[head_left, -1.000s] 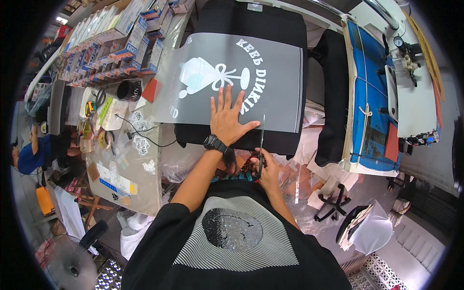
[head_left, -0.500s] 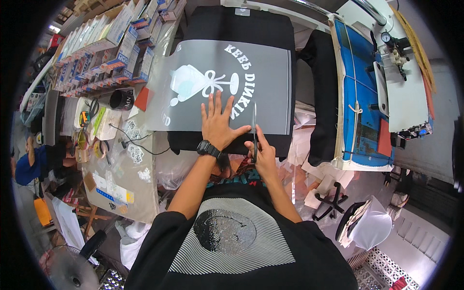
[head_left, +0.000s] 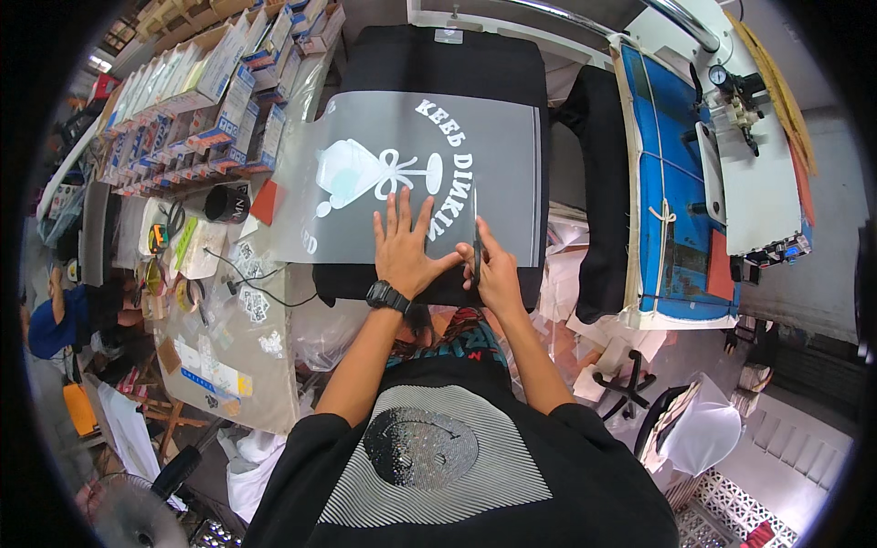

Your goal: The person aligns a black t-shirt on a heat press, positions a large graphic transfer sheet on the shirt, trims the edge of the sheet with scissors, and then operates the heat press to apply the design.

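A translucent film sheet (head_left: 501,137) with white lettering and a white drawing of a glass with a bow lies across a black garment (head_left: 393,59). Fingers spread, my left hand (head_left: 405,251) presses flat on the sheet near its close edge, just below the bow. My right hand (head_left: 498,274) grips scissors (head_left: 476,247) at that same edge, right of the left thumb. The blades point away from me over the sheet, beside the lettering. Their handles are partly covered by my fingers, and how far the blades are parted is too small to tell.
Cardboard boxes (head_left: 219,87) fill the table's far left. Closer on that table are a black mug (head_left: 227,203), a cable (head_left: 260,279) and tape rolls. On the right stand a blue-topped press (head_left: 676,219) and a pressure gauge (head_left: 720,75). Another person (head_left: 59,315) is at far left.
My right hand and the scissors have moved a little farther away from me, over the sheet. The left hand stays flat in place. The whole view has shifted slightly.
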A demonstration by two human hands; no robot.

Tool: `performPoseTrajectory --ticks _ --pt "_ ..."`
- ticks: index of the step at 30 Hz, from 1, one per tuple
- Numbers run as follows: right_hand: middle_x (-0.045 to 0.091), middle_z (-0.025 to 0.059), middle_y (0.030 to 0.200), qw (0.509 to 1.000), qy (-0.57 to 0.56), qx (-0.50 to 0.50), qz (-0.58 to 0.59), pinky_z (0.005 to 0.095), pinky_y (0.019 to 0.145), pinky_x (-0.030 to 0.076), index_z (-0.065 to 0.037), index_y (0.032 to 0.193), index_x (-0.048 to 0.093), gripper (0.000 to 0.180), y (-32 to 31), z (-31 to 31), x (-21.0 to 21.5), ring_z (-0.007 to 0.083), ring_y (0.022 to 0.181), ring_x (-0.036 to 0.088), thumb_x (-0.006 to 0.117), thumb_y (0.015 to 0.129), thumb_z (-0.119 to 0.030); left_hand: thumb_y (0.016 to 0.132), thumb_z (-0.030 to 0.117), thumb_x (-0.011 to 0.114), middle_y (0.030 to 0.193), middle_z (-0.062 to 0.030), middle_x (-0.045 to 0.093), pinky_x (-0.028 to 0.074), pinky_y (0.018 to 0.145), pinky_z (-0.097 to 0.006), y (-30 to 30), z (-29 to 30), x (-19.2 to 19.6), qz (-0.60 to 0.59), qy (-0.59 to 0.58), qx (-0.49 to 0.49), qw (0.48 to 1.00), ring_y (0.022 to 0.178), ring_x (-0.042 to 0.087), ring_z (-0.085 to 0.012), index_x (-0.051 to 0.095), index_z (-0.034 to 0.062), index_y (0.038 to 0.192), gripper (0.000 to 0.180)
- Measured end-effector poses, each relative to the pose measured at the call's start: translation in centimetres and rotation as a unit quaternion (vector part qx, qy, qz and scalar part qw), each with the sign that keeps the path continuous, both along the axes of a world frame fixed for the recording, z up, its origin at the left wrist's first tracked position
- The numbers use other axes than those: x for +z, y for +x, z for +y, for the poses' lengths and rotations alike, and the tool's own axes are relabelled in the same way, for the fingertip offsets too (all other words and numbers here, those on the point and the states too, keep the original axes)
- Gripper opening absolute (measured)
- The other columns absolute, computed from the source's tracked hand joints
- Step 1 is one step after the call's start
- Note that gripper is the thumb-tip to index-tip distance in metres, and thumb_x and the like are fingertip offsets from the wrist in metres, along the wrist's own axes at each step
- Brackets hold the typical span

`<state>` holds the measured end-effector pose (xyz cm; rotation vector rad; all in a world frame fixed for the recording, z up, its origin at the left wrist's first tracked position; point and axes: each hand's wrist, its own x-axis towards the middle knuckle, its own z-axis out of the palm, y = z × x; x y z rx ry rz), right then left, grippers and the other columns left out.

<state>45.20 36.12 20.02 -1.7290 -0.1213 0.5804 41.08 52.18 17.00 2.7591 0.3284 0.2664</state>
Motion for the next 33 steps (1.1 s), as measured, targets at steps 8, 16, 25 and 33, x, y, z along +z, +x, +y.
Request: performPoseTrajectory --ticks 8,16,25,33 --pt "0.055 0.0053 0.055 1.0 -0.012 -0.002 -0.024 0.0286 0.045 0.044 0.001 0.142 0.044 0.067 3.0 0.8 -0.4 0.0098 0.047 0.054 0.071 0.09 -0.032 0.067 0.07 0.07 0.158 -0.0184 0.022 0.016 0.115 -0.059 0.2 -0.1 0.4 0.009 -0.012 -0.005 1.0 0.146 0.019 -0.0391 0.04 0.0157 0.147 0.102" --pt "0.055 0.003 0.056 0.998 -0.032 0.007 -0.046 0.0258 0.043 0.042 0.004 0.141 0.044 0.071 7.1 2.6 0.2 0.0088 0.046 0.054 0.07 0.089 -0.037 0.065 0.068 0.073 0.158 -0.02 0.022 0.013 0.115 -0.059 0.3 -0.1 0.9 0.025 -0.027 0.0 0.999 0.147 0.016 -0.0385 0.04 0.0148 0.148 0.104" --pt "0.059 0.0079 0.058 0.993 -0.027 -0.024 -0.112 0.0312 0.042 0.044 0.004 0.135 0.05 0.067 16.1 6.4 0.2 0.0121 0.049 0.058 0.072 0.087 -0.037 0.063 0.069 0.073 0.158 -0.0168 0.023 0.014 0.116 -0.057 0.2 -0.1 1.1 0.012 -0.032 0.0 0.999 0.147 0.017 -0.0366 0.041 0.0167 0.147 0.103" --pt "0.068 0.0164 0.078 0.855 -0.355 0.081 -0.369 0.045 0.065 0.049 -0.024 0.136 0.053 0.054 7.1 -4.5 -0.9 0.0381 0.074 0.066 0.068 0.085 -0.036 0.068 0.068 0.071 0.156 -0.0155 0.028 0.016 0.116 -0.057 -0.2 0.5 1.1 -0.032 -0.048 -0.037 0.998 0.145 0.022 -0.0374 0.047 0.0155 0.141 0.093"
